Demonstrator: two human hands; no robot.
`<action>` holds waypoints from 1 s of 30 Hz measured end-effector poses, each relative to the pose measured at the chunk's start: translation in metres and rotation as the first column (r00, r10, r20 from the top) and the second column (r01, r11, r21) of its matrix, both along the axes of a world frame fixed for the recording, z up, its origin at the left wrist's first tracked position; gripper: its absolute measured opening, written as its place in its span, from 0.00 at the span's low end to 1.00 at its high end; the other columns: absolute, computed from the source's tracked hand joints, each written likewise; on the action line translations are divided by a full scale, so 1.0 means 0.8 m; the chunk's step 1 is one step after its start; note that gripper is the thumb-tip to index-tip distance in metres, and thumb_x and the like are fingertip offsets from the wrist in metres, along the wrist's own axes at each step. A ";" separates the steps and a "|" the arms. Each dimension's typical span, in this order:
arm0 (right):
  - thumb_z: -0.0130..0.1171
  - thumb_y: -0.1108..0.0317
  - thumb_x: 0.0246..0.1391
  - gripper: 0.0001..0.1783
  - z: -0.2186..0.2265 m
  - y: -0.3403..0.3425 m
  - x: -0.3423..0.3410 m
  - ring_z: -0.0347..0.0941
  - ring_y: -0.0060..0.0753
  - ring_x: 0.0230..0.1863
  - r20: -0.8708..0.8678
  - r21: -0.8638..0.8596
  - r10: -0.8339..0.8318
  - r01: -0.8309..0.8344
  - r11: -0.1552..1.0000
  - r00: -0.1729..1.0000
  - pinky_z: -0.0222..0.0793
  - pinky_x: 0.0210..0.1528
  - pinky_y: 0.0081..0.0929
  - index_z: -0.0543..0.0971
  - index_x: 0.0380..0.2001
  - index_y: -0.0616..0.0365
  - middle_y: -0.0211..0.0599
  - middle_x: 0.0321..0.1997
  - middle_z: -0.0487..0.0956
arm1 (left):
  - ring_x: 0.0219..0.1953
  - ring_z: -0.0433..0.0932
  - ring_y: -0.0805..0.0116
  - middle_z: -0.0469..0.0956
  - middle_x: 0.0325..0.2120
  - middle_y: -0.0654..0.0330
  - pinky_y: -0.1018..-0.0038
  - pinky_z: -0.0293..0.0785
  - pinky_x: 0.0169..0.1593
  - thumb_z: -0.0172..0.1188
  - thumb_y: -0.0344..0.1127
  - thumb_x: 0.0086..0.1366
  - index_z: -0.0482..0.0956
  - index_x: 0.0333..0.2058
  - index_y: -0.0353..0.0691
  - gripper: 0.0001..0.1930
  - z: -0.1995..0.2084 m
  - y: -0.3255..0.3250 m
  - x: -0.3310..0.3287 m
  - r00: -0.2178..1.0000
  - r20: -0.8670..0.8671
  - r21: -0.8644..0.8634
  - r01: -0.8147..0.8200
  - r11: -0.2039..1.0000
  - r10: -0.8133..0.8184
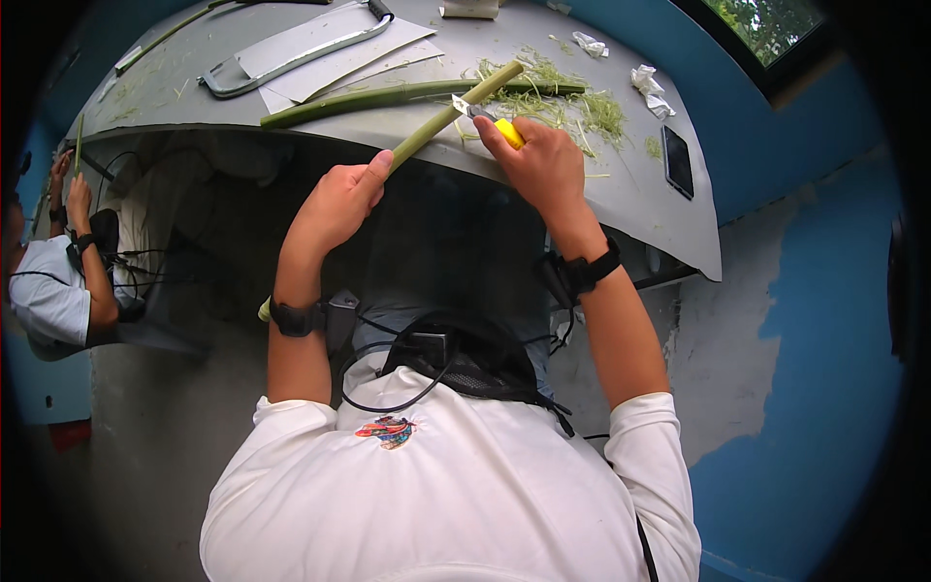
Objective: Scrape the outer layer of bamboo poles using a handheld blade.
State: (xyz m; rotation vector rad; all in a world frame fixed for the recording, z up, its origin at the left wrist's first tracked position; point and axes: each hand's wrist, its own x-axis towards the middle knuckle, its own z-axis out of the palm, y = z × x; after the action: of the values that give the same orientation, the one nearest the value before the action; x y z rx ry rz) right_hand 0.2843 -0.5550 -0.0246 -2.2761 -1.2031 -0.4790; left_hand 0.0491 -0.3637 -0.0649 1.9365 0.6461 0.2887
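Observation:
A pale green bamboo stalk (433,127) slants up and away over the table's near edge. My left hand (335,209) is closed round its lower end, with the thumb along the top. My right hand (548,170) grips a utility knife with a yellow handle (509,134). The knife's blade (461,104) appears to lie against the stalk, partway along it. Beneath and beyond the pale stalk, a darker green stalk (354,104) lies across the table. Curled green shavings (603,116) are heaped to the right, around that stalk's far end.
On the grey table (630,218) lie a hacksaw (291,74) over white paper sheets (320,39), crumpled tissues (648,87) and a phone (678,163). Another long stalk (165,41) is at the far left. A co-worker (63,281) sits at left, holding a thin stick.

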 end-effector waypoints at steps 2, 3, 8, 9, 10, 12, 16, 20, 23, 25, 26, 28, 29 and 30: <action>0.65 0.24 0.67 0.42 -0.003 -0.001 0.000 0.84 0.61 0.26 -0.028 -0.005 -0.004 0.004 1.000 1.000 0.78 0.29 0.53 0.85 0.22 0.55 0.50 0.20 0.82 | 0.24 0.64 0.75 0.65 0.19 0.69 0.71 0.64 0.31 0.49 0.72 0.86 0.72 0.24 0.40 0.41 0.006 -0.002 -0.003 0.999 -0.036 -0.038 -0.006 0.999 0.005; 0.65 0.24 0.67 0.42 0.001 0.000 0.001 0.84 0.62 0.26 -0.035 -0.004 -0.005 0.005 1.000 0.999 0.78 0.29 0.53 0.85 0.22 0.55 0.50 0.20 0.82 | 0.24 0.64 0.76 0.65 0.19 0.69 0.71 0.64 0.31 0.49 0.72 0.86 0.72 0.24 0.40 0.41 0.005 -0.002 -0.005 1.000 -0.026 -0.020 -0.008 1.000 0.007; 0.64 0.23 0.66 0.42 0.003 0.001 -0.004 0.85 0.61 0.27 -0.018 -0.026 -0.021 0.020 0.999 1.000 0.78 0.30 0.54 0.86 0.22 0.55 0.49 0.21 0.83 | 0.24 0.65 0.76 0.65 0.18 0.69 0.71 0.64 0.31 0.48 0.71 0.86 0.73 0.23 0.39 0.41 -0.007 -0.004 -0.014 0.999 0.006 0.042 -0.036 0.998 0.036; 0.64 0.23 0.66 0.42 0.005 0.000 -0.002 0.85 0.61 0.27 -0.019 -0.017 -0.019 0.019 1.000 1.000 0.78 0.30 0.54 0.86 0.22 0.55 0.49 0.21 0.83 | 0.24 0.65 0.76 0.65 0.18 0.68 0.71 0.64 0.31 0.48 0.71 0.86 0.72 0.23 0.39 0.41 -0.005 -0.005 -0.014 0.999 -0.002 0.062 -0.046 0.997 0.046; 0.64 0.22 0.66 0.42 0.004 0.000 -0.002 0.85 0.61 0.27 -0.007 -0.020 -0.026 0.026 0.999 1.000 0.78 0.29 0.54 0.86 0.22 0.54 0.49 0.21 0.83 | 0.24 0.65 0.76 0.65 0.18 0.68 0.71 0.64 0.31 0.48 0.71 0.86 0.72 0.23 0.39 0.41 -0.002 -0.008 -0.015 0.998 -0.010 0.083 -0.055 0.995 0.056; 0.64 0.22 0.66 0.42 0.000 0.001 -0.002 0.85 0.60 0.27 0.017 -0.026 -0.040 0.041 0.999 0.999 0.78 0.29 0.54 0.85 0.22 0.54 0.49 0.21 0.83 | 0.24 0.65 0.76 0.66 0.18 0.68 0.71 0.64 0.31 0.48 0.71 0.86 0.72 0.23 0.39 0.41 0.000 -0.013 -0.019 0.997 -0.019 0.108 -0.075 0.991 0.078; 0.63 0.22 0.66 0.43 -0.001 0.000 0.000 0.84 0.60 0.26 0.050 -0.015 -0.025 0.026 1.000 0.998 0.77 0.28 0.53 0.85 0.22 0.54 0.49 0.21 0.83 | 0.23 0.65 0.76 0.66 0.18 0.68 0.71 0.64 0.30 0.49 0.71 0.86 0.72 0.22 0.39 0.41 -0.003 -0.014 -0.022 0.996 -0.013 0.081 -0.089 0.993 0.090; 0.65 0.24 0.67 0.43 -0.001 0.001 -0.003 0.83 0.61 0.26 0.052 -0.006 -0.040 0.040 0.999 0.998 0.76 0.29 0.53 0.83 0.21 0.56 0.50 0.20 0.81 | 0.22 0.64 0.77 0.64 0.18 0.70 0.73 0.62 0.29 0.49 0.72 0.85 0.72 0.23 0.41 0.41 -0.001 -0.006 -0.029 0.997 -0.057 -0.053 -0.050 0.997 0.047; 0.65 0.25 0.68 0.43 -0.005 0.002 -0.002 0.83 0.62 0.26 0.065 0.013 -0.043 0.042 0.999 0.997 0.77 0.29 0.53 0.81 0.20 0.57 0.50 0.20 0.81 | 0.21 0.63 0.79 0.64 0.18 0.71 0.75 0.60 0.28 0.50 0.73 0.85 0.72 0.23 0.43 0.40 0.004 -0.013 -0.031 0.998 -0.019 -0.058 -0.056 0.997 0.055; 0.65 0.25 0.68 0.43 -0.005 0.001 0.000 0.84 0.62 0.26 0.070 0.027 -0.062 0.060 0.998 0.996 0.77 0.28 0.53 0.81 0.20 0.57 0.50 0.19 0.81 | 0.20 0.62 0.80 0.64 0.18 0.72 0.76 0.60 0.26 0.49 0.73 0.85 0.72 0.24 0.43 0.40 0.003 -0.009 -0.041 0.996 -0.056 -0.078 -0.068 0.995 0.064; 0.65 0.25 0.68 0.43 -0.007 0.000 -0.002 0.84 0.63 0.26 0.065 0.032 -0.078 0.076 0.997 0.995 0.77 0.28 0.53 0.81 0.21 0.57 0.50 0.19 0.81 | 0.20 0.62 0.81 0.64 0.17 0.72 0.76 0.59 0.26 0.49 0.73 0.85 0.72 0.24 0.43 0.40 0.003 -0.008 -0.048 0.995 -0.074 -0.088 -0.074 0.993 0.068; 0.64 0.25 0.69 0.43 -0.004 0.001 0.000 0.84 0.63 0.25 0.070 0.048 -0.089 0.086 0.995 0.994 0.77 0.27 0.53 0.81 0.21 0.56 0.50 0.19 0.81 | 0.19 0.62 0.81 0.64 0.17 0.73 0.76 0.59 0.25 0.50 0.73 0.85 0.72 0.24 0.44 0.39 0.006 -0.013 -0.067 0.989 -0.122 -0.089 -0.099 0.991 0.088; 0.63 0.25 0.69 0.43 -0.002 0.002 0.003 0.83 0.63 0.25 0.084 0.054 -0.087 0.083 0.995 0.993 0.77 0.27 0.53 0.81 0.21 0.56 0.50 0.19 0.81 | 0.18 0.62 0.81 0.64 0.17 0.73 0.77 0.58 0.25 0.50 0.73 0.85 0.72 0.24 0.44 0.39 0.009 -0.014 -0.072 0.985 -0.145 -0.090 -0.112 0.990 0.098; 0.63 0.25 0.70 0.43 -0.004 0.000 0.002 0.83 0.63 0.25 0.091 0.051 -0.084 0.080 0.996 0.992 0.77 0.27 0.52 0.81 0.21 0.56 0.50 0.19 0.81 | 0.18 0.61 0.82 0.63 0.17 0.74 0.77 0.58 0.24 0.50 0.73 0.85 0.71 0.24 0.44 0.39 0.009 -0.016 -0.074 0.990 -0.103 -0.096 -0.108 0.990 0.098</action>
State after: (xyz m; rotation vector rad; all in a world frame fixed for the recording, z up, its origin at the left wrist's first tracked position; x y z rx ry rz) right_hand 0.2859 -0.5552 -0.0279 -2.2914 -1.1335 -0.6445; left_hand -0.0104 -0.3767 -0.0575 1.8316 0.8120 0.2219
